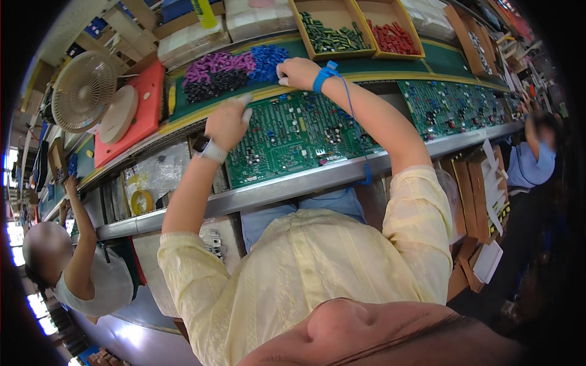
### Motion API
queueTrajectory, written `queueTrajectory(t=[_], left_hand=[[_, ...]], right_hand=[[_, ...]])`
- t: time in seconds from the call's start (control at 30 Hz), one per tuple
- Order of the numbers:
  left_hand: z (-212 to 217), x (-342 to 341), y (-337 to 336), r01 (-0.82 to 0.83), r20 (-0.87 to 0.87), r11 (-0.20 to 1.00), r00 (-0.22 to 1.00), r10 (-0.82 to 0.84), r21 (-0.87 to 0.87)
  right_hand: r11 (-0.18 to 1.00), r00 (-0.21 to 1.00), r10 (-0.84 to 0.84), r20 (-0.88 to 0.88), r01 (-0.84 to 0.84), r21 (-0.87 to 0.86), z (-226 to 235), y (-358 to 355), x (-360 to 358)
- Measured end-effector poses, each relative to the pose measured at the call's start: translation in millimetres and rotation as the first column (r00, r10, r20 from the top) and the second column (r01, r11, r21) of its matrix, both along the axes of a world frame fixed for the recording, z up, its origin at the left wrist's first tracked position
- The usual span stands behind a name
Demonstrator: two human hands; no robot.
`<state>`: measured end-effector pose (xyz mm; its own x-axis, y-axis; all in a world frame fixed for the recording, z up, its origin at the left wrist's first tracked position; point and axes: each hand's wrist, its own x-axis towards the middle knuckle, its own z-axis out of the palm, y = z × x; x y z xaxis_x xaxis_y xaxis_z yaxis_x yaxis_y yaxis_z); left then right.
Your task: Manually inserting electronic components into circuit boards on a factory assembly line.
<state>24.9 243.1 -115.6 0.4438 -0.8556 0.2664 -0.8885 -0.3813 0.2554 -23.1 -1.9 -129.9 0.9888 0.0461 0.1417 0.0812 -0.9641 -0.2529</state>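
My right hand, with a blue strap at its wrist, reaches to the right edge of a pile of small blue parts. Its fingers are curled together, with pale covers on the tips; whatever they hold is hidden. My left hand hovers over the left end of a green circuit board, palm down, fingers bent in. Pale covers show on its thumb and a finger; its grasp is out of sight. Purple parts and black parts lie beside the blue ones, beyond the board.
Yellow-edged boxes hold green parts and red parts. More populated boards line the rail rightward. A fan and red foam sheet are at left. Other people work at both sides. A blue cord hangs from my right wrist.
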Motion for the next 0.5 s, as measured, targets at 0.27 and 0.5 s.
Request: queueTrajectory(t=[0.27, 0.5], left_hand=[[-21.9, 28.7, -89.2, 0.029, 0.011, 0.999, 1.0, -0.03, 0.028], [-31.8, 35.9, -84.7, 0.064, -0.077, 0.998, 0.995, -0.065, -0.017]], right_hand=[[0.971, 0.998, -0.042, -0.043, 0.051, 0.233, 36.7, 1.1, -49.9], [0.927, 0.999, -0.018, -0.037, 0.031, 0.375, 35.0, 20.7, -114.1]])
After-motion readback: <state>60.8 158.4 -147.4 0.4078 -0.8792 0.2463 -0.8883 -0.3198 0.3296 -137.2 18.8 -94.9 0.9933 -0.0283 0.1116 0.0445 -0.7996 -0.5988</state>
